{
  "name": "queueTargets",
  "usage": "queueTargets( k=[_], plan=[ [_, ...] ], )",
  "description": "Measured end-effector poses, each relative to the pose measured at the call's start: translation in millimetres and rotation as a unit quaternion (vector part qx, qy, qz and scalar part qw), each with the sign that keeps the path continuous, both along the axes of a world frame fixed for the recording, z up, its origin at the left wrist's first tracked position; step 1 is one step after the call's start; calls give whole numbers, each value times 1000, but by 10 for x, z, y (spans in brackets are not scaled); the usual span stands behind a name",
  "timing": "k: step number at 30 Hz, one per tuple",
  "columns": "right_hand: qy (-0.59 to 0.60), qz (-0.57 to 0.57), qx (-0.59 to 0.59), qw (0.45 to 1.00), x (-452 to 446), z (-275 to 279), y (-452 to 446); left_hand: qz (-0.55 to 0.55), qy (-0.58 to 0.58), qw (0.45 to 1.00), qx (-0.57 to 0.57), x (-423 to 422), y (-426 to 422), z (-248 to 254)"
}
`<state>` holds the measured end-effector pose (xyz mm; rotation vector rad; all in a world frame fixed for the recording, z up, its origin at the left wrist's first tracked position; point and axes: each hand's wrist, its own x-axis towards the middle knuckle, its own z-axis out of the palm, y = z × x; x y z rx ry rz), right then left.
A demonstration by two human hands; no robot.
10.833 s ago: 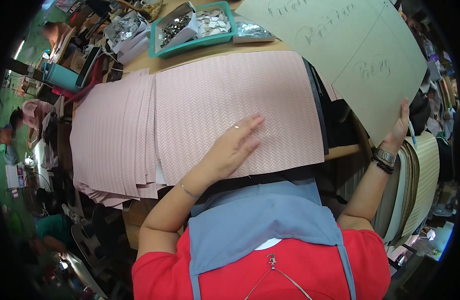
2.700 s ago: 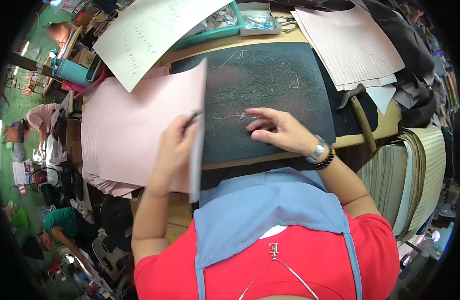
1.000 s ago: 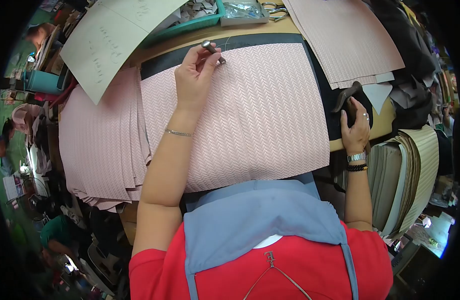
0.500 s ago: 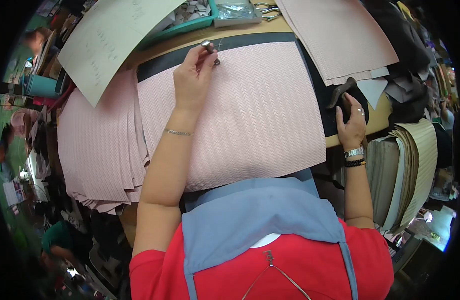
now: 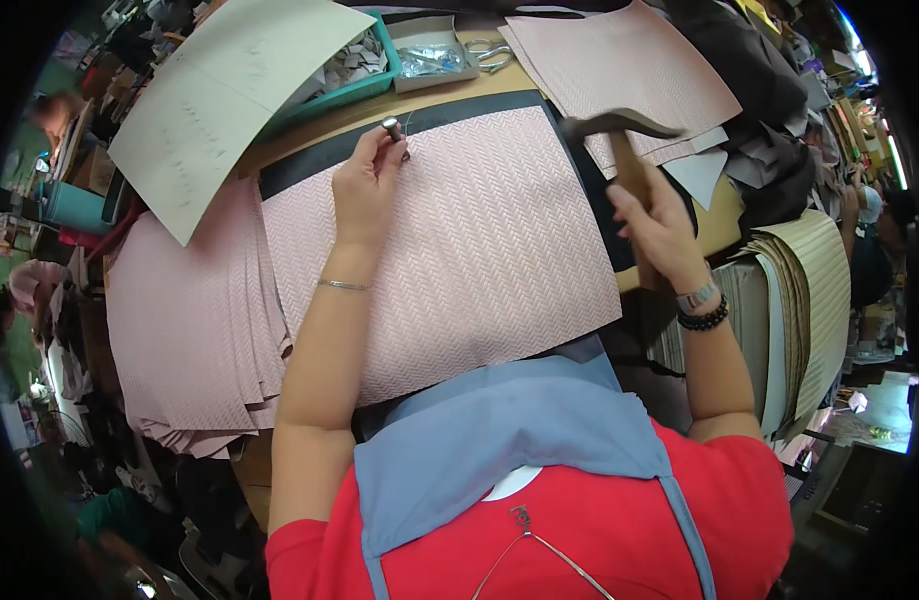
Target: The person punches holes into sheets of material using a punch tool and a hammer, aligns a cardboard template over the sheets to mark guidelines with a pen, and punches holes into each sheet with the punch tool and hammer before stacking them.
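Observation:
A pink sheet with a herringbone texture (image 5: 469, 250) lies over a black mat (image 5: 309, 168) in front of me. My left hand (image 5: 362, 195) grips a short metal punch (image 5: 392, 128) at the sheet's far left corner; its lower tip is near the sheet, and I cannot tell whether it touches. To the right, my right hand (image 5: 664, 225) is wrapped around the wooden handle of a hammer (image 5: 631, 165). The hammer's dark head is raised beyond the sheet's right edge, apart from the punch.
Pink sheets are stacked on the left (image 5: 189, 320), and more pink sheets (image 5: 619, 65) lie at the far right. A large pale sheet (image 5: 229, 95) overlaps a green tray (image 5: 387, 70) of scraps. Beside it are a small box (image 5: 437, 80), scissors (image 5: 491, 54) and a board bundle (image 5: 814, 300).
My right hand has lifted the hammer up and leftward from beside the mat. The left hand still holds the punch at the corner. The whole view has shifted slightly.

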<state>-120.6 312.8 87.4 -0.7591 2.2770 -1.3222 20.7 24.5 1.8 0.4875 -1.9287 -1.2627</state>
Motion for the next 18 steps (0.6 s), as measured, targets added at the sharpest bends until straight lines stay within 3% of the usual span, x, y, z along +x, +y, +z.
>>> queueTargets(
  k=[1,4,7,9,10,12,14,15,17,18],
  plan=[
    [-15,52,20,998,51,96,-134,2,-1,1000,6,-5,10,-2],
    [135,198,81,967,92,229,-551,12,-2,1000,-8,-31,-38,-94],
    [269,233,-137,924,153,486,-961,15,13,999,-37,-45,-80,-151],
    [244,185,-332,892,197,696,-1175,3,22,999,-35,-27,-60,-133],
    [248,235,-457,821,139,820,-1311,10,6,999,-44,-16,-57,-109],
    [208,226,-499,810,186,898,-1423,11,5,999,-40,-18,-55,-144],
    [237,237,-399,853,150,582,-1472,12,2,999,-43,-32,-77,-129],
    [308,218,-269,886,211,408,-1448,15,-3,999,-46,-30,-72,-121],
    [232,244,30,941,292,228,-1386,14,-11,998,-58,-21,-50,-126],
    [209,244,35,946,275,253,-1336,9,-14,997,-69,-14,-47,-130]
  ],
)
